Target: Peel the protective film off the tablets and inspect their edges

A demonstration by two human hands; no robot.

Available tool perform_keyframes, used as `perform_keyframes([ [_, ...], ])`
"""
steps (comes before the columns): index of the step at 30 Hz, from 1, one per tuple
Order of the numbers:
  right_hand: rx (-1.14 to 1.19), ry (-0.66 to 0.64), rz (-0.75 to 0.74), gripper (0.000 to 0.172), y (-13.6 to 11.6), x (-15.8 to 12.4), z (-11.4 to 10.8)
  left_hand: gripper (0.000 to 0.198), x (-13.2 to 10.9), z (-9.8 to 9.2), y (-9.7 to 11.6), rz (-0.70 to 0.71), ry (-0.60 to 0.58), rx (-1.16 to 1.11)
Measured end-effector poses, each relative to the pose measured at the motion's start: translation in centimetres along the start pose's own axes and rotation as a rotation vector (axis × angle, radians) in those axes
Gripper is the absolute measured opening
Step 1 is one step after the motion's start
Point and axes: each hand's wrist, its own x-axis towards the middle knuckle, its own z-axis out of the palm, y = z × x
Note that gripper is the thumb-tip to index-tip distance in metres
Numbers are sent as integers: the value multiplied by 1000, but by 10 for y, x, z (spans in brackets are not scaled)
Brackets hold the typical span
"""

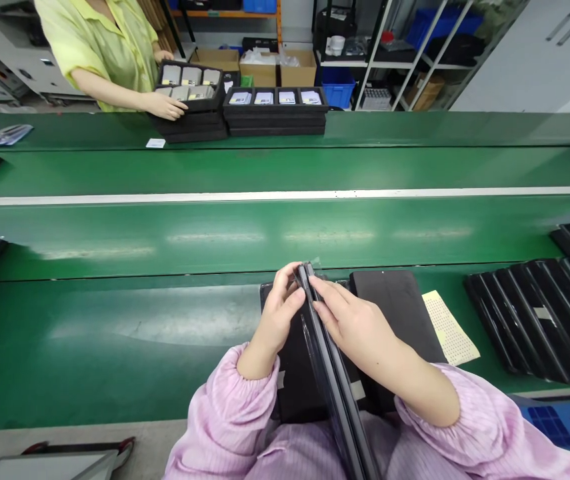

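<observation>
In front of my chest a thin black slab (332,373) stands on edge, seen end-on. It shows two parallel dark edges, and a bit of clear film sticks out at its far end. My left hand (285,300) grips the far end from the left, thumb and fingers bent round it. Along the other side, my right hand (349,320) presses its fingers against the far part of the slab. Below lie flat black cases (395,313), partly hidden by my hands and the slab. A sheet of small pale stickers (449,330) lies to the right.
A row of black film-wrapped cases (539,317) leans at the right, above a blue basket (565,420). Across the green bench (115,340), a person in yellow (115,57) touches a black tray (197,100) of small packets. Another tray stack (275,120) stands beside it.
</observation>
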Motion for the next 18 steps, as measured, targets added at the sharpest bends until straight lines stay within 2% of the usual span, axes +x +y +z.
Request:
perform_keyframes([
  [5, 42, -140, 118, 35, 5, 5, -6, 35, 8, 6, 10, -50, 67, 123],
  [9, 50, -297, 298, 44, 8, 9, -20, 37, 11, 8, 12, -23, 158, 192],
  [12, 95, -391, 354, 53, 7, 9, -30, 40, 14, 9, 10, 16, 211, 254],
  [15, 240, -378, 403, 67, 17, 6, -34, 40, 21, 10, 8, 97, 258, 316],
  [18, 309, -251, 480, 67, 40, -7, -36, 36, 31, 15, 5, 147, 317, 334],
])
